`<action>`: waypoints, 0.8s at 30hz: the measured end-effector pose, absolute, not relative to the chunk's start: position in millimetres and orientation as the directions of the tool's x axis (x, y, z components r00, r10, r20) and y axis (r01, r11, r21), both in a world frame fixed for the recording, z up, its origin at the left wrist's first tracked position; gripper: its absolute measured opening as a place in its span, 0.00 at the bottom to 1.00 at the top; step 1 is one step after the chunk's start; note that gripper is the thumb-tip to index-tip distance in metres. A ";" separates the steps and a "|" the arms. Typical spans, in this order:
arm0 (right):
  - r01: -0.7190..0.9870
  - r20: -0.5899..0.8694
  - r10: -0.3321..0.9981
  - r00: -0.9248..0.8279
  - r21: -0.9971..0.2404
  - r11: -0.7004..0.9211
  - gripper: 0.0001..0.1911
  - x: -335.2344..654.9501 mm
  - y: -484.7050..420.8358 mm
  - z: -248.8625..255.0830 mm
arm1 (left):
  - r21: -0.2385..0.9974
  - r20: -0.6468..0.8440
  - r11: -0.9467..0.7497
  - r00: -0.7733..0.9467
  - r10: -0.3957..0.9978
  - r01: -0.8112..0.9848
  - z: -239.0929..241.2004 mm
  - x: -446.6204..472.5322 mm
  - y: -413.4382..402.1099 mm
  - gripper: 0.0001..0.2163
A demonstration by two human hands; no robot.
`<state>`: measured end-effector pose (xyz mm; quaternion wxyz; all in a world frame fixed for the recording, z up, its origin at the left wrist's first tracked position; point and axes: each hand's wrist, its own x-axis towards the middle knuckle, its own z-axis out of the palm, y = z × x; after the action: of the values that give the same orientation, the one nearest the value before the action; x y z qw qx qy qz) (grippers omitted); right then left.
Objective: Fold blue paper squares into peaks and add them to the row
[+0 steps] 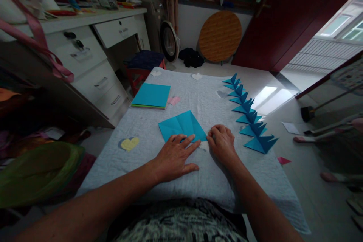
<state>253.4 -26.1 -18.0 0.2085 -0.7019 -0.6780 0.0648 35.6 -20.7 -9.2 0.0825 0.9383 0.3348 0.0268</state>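
A blue sheet of origami paper [183, 124] with crease lines lies on the cloth-covered table in front of me. My left hand [177, 155] rests on its near edge, fingers spread and pressing it down. At the paper's right corner, the fingers of my right hand [222, 141] are curled together and pinch the tip. A stack of square paper [151, 95], blue on top with green and other colours beneath, sits beyond to the left. Along the right side runs a row of several folded blue paper cranes [249, 115] with pointed tips.
The light grey cloth [136, 174] with heart patterns covers the table. A white desk [85, 64] and a dark stool [144, 60] stand to the left. On the near left is a green-lined bin [42, 174]. A pink paper scrap [283, 160] lies past the right edge.
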 end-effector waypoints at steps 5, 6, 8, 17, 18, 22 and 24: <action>0.891 0.273 0.944 0.187 -0.451 -0.046 0.08 265.8 -24.2 -21.0 | 0.184 0.001 -0.758 0.771 0.637 0.626 -10.3 35.0 -20.5 0.34; 0.875 0.294 0.935 0.199 -0.483 -0.034 0.09 267.0 -24.4 -19.4 | 0.188 0.004 -0.758 0.771 0.636 0.625 -10.3 34.8 -20.5 0.34; 0.826 0.356 0.915 0.188 -0.561 0.049 0.11 266.3 -25.4 -14.0 | 0.196 0.007 -0.760 0.774 0.633 0.620 -10.3 34.4 -20.6 0.34; 0.574 0.300 0.912 -0.280 -0.709 0.409 0.12 237.0 -34.4 -1.3 | 0.185 0.028 -0.757 0.767 0.642 0.627 -9.7 34.7 -22.1 0.34; 0.578 0.296 0.910 -0.292 -0.703 0.414 0.12 236.0 -34.3 -2.7 | 0.187 0.025 -0.755 0.765 0.643 0.628 -9.6 34.7 -22.1 0.34; 0.645 0.348 0.920 -0.182 -0.663 0.378 0.13 242.9 -31.0 -7.9 | 0.204 0.013 -0.750 0.764 0.645 0.629 -8.8 34.8 -22.2 0.34; 0.715 0.354 0.928 -0.113 -0.620 0.323 0.11 250.6 -29.3 -9.6 | 0.215 0.018 -0.742 0.757 0.653 0.635 -9.2 34.6 -22.4 0.35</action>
<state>250.6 -29.3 -9.6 0.3571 -0.5621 -0.7309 0.1495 34.6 -22.4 -9.2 0.0984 0.9322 0.3453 0.0459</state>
